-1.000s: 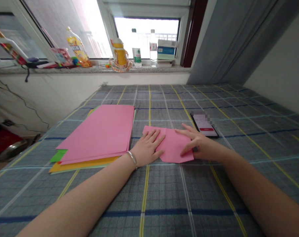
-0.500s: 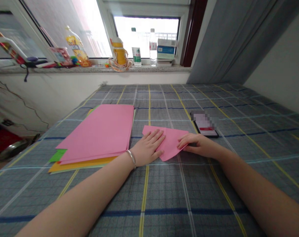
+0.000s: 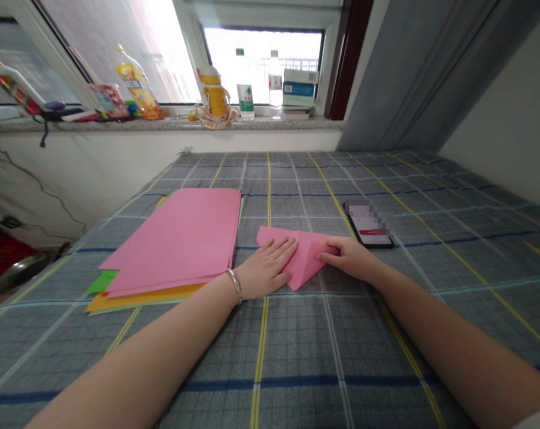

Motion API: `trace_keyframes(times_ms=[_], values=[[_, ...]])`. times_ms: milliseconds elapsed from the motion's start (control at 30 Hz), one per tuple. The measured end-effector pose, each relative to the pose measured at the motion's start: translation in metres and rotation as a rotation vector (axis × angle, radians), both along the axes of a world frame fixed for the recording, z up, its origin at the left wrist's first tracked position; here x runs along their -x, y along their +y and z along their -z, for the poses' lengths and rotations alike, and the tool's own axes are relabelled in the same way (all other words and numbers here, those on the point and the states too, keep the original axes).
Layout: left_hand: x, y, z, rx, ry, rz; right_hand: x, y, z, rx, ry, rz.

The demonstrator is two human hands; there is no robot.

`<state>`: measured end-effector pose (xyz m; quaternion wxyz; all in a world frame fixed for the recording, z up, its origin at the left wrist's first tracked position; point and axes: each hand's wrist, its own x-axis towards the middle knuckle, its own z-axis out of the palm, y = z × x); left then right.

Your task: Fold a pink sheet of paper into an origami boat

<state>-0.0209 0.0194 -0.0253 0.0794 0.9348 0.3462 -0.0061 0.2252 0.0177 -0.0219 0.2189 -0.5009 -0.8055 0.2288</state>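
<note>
A folded sheet of pink paper lies on the checked cloth, roughly triangular, with its point toward me and a crease down its middle. My left hand, wearing a silver bangle, rests flat on the paper's left part with fingers stretched out. At the paper's right side, my right hand grips the edge between thumb and fingers, and that side looks slightly raised. Part of the paper is hidden under both hands.
Left of the paper is a stack of coloured sheets, pink on top, orange and green below. A phone lies beyond my right hand. Bottles, a yellow flask and boxes stand on the windowsill.
My right hand has shifted slightly left and now pinches the paper's right side, which has lifted and shows a crease. The left hand stays flat in nearly the same place.
</note>
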Motion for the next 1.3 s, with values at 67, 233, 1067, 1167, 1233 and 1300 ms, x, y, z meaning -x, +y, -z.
trace_keyframes(times_ms=[67,233,1067,1167,1233,1300], values=[[0.000,0.001,0.001,0.009,-0.020,-0.004,0.005,0.001,0.000,-0.001,0.025,0.016],[0.000,0.000,-0.002,0.053,-0.067,-0.028,0.013,0.001,-0.002,0.008,0.029,0.060],[-0.007,-0.005,0.001,0.013,-0.018,-0.078,0.032,0.005,0.010,-0.234,-0.266,0.109],[-0.007,-0.006,0.001,0.002,-0.009,-0.085,0.032,0.006,0.011,-0.245,-0.285,0.126],[-0.007,-0.006,0.001,-0.009,0.001,-0.089,0.033,0.006,0.011,-0.252,-0.304,0.134],[-0.008,-0.007,0.002,-0.028,0.018,-0.086,0.033,0.006,0.011,-0.261,-0.327,0.140]])
